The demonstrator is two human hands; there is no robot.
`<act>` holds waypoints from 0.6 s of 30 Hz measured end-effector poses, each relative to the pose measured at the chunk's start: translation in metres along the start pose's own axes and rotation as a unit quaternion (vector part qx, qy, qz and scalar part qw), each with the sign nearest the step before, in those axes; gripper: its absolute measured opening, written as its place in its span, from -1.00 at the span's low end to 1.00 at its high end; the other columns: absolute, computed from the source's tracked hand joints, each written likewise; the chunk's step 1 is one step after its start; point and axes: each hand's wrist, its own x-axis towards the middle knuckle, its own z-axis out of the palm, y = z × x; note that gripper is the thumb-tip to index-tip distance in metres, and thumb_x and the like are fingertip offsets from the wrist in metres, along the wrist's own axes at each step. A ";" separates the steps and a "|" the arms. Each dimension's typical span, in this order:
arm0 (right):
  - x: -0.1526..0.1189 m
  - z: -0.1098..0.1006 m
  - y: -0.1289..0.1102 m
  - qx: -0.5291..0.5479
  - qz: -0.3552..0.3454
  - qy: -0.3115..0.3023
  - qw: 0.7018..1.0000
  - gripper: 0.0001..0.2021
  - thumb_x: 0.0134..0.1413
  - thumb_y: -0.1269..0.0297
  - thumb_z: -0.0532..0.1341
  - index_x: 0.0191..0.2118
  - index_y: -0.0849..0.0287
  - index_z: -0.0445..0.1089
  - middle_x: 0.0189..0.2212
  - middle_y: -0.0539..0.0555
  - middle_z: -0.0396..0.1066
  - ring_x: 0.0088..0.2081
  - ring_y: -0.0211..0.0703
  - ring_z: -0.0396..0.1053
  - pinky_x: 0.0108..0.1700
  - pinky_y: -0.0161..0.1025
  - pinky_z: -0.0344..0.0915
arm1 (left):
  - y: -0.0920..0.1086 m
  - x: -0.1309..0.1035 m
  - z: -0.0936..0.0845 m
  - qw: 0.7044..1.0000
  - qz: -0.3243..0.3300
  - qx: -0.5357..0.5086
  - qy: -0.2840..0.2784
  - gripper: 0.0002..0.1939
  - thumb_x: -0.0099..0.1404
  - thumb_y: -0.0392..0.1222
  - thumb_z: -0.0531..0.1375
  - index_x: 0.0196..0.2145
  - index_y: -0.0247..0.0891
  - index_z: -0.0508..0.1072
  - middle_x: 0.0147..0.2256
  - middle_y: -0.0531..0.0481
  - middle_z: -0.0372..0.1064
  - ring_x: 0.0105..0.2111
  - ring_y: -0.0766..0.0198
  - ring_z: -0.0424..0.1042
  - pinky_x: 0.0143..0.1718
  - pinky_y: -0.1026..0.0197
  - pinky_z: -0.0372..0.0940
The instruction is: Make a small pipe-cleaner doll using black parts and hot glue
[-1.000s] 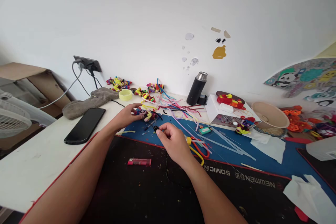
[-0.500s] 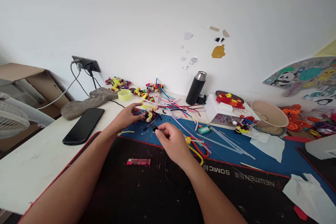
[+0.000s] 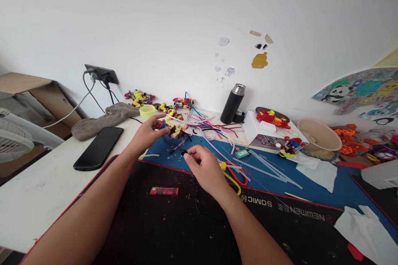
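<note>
My left hand reaches over the back of the blue mat, thumb and forefinger closed around the edge of a small colourful pipe-cleaner figure. Its yellow, red and dark parts show beyond my fingertips, and the exact grip is partly hidden. Nearer the front, my right hand pinches a small black piece between thumb and forefinger. A thin dark strand runs from that piece toward the figure. Small dark scraps lie on the blue mat between my hands.
A red lighter lies on the black mat. Left are a phone and a yellow tape roll. Loose pipe cleaners, a black flask, a white box and a beige bowl stand behind and right.
My left hand has moved slightly back and left, and the figure has shifted with it. The strand toward my right hand shows more plainly. My right hand stays almost still.
</note>
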 end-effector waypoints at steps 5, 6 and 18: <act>0.001 0.000 0.000 -0.010 0.017 -0.018 1.000 -0.84 0.30 0.13 0.23 -0.26 0.07 0.43 -0.55 -0.09 0.36 -0.50 -0.20 0.29 -0.44 -0.26 0.07 | 0.021 -0.007 -0.007 0.995 0.015 -0.096 0.013 -0.25 0.15 0.10 0.45 0.23 -0.20 0.45 -0.16 -0.08 0.55 -0.14 0.06 0.53 -0.12 0.06 0.44; 0.001 0.001 0.001 -0.009 0.021 -0.021 1.000 -0.84 0.30 0.13 0.23 -0.26 0.08 0.43 -0.55 -0.09 0.36 -0.51 -0.20 0.28 -0.45 -0.26 0.07 | 0.024 -0.009 -0.007 0.995 0.022 -0.101 0.004 -0.29 0.14 0.08 0.45 0.20 -0.19 0.48 -0.10 -0.11 0.56 -0.10 0.05 0.53 -0.10 0.06 0.44; 0.004 0.004 0.011 0.072 0.068 -0.018 0.995 -0.82 0.29 0.10 0.24 -0.25 0.08 0.41 -0.58 -0.14 0.25 -0.61 -0.29 0.18 -0.54 -0.31 0.08 | 0.052 -0.027 -0.003 0.995 0.029 -0.076 -0.062 -0.38 0.13 0.08 0.47 0.12 -0.14 0.57 0.05 -0.12 0.54 -0.14 0.07 0.53 -0.20 0.12 0.48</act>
